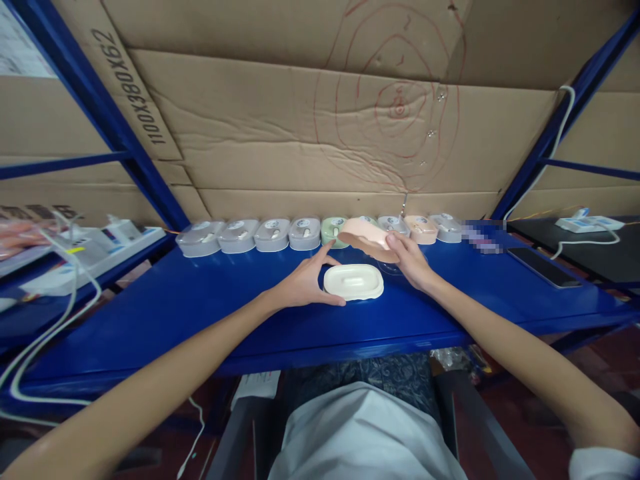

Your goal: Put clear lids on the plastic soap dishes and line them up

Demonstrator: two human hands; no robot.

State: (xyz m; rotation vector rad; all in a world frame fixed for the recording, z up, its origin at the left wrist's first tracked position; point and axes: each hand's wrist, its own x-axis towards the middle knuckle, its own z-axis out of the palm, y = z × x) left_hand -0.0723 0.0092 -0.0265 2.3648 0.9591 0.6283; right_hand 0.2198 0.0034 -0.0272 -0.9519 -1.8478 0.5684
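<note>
Left hand steadies a white case mid-bench; right hand grips a peach case, tilted just above. Apparently mid-assembly: next, careful alignment. Finished cases line the bench's far edge.

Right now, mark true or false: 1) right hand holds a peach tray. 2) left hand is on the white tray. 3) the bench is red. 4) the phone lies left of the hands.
1) True: the right hand grips the peach tray, tilted above the bench.
2) True: the left hand touches the white tray.
3) False: the bench is blue.
4) False: the phone lies to the right.
</note>
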